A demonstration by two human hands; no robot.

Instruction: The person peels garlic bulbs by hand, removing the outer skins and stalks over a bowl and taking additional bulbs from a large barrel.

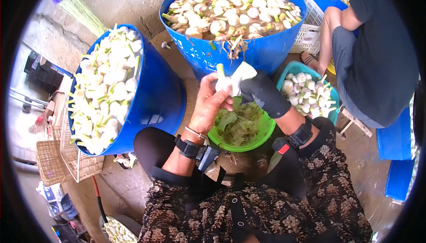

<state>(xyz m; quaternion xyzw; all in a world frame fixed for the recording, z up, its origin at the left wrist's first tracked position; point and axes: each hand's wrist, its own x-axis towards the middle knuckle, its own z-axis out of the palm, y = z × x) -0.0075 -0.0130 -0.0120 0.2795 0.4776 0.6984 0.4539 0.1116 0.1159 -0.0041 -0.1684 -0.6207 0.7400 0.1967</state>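
My left hand (207, 99), bare, is closed around a garlic bulb (224, 83) with a short green stem pointing up. My right hand (265, 94), in a dark glove, pinches a white flap that looks like garlic skin (244, 74), right beside the bulb. Whether the flap is still joined to the bulb is hard to make out. Below both hands, a bright green basin (268, 130) holds a heap of pale green and brownish peelings (237, 127).
A large blue tub (195, 59) of garlic in water stands ahead. Another blue tub (155, 105), full of white bulbs, tilts at the left. On the right, a teal basin (336, 99) of garlic lies near a seated person (381, 56). Wicker baskets (49, 154) stand far left.
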